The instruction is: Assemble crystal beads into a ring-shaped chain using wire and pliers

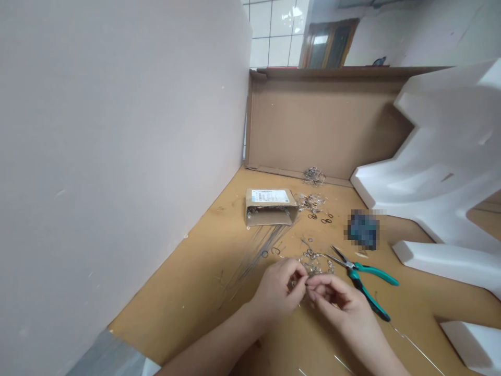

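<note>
My left hand (279, 287) and my right hand (338, 303) meet low in the view, just above the table. Both are closed in a pinch, fingertips nearly touching. Whatever lies between the fingers is too small to make out. Right behind the fingertips is a loose pile of small wire pieces and rings (313, 261). Long-nose pliers (354, 269) with green and black handles lie beside my right hand, their jaws apart. A bundle of thin straight wires (262, 250) stretches from the small cardboard box toward my left hand.
The small cardboard box (270, 201) lies with its open side facing me. Behind and beside it are more wire heaps (312, 202) and a few dark rings (326, 220). A pixelated dark item (363, 230) sits right of them. White foam blocks (442, 156) line the right; a white panel (129, 156) stands left.
</note>
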Tool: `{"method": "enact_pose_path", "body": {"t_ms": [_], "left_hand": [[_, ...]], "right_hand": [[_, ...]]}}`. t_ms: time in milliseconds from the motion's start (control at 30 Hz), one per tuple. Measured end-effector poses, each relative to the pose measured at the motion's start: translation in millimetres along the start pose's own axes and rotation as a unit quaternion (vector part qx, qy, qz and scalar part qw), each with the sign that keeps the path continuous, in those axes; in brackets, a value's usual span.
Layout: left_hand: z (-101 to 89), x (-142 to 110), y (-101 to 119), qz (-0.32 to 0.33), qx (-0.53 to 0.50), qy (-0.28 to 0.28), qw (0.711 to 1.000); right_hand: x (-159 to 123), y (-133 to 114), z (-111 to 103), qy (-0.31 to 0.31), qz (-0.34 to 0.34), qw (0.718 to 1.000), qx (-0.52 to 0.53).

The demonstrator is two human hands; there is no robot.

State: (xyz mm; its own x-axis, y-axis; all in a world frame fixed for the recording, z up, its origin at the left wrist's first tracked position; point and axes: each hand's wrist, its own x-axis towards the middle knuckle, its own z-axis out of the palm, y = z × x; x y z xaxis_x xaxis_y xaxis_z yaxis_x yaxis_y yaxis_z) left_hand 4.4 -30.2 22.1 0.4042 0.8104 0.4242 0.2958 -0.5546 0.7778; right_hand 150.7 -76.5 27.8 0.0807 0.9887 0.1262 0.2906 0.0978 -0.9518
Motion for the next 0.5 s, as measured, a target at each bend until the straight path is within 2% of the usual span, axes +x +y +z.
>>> {"method": "enact_pose_path", "body": {"t_ms": [167, 300, 400, 500], "left_hand": [[3.3, -0.9, -1.0, -0.042, -0.032, 0.005, 0.999], [2.9, -0.7, 1.6, -0.066, -0.060, 0.015, 0.996], [1.4, 1.0, 3.4, -0.079, -0.081, 0.012, 0.994], [1.5, 2.6, 1.6, -0.120, -0.140, 0.006, 0.983]], "right_hand": [[-2.0, 0.3, 1.9, 0.026, -0.162, 0.972, -0.166], [-3.0, 0.1, 1.5, 0.031, -0.217, 0.956, -0.195], [-3.1, -1.5, 1.5, 0.054, -0.180, 0.971, -0.146], [-1.3, -3.3, -0.3, 0.046, -0.047, 0.998, 0.000]]}}
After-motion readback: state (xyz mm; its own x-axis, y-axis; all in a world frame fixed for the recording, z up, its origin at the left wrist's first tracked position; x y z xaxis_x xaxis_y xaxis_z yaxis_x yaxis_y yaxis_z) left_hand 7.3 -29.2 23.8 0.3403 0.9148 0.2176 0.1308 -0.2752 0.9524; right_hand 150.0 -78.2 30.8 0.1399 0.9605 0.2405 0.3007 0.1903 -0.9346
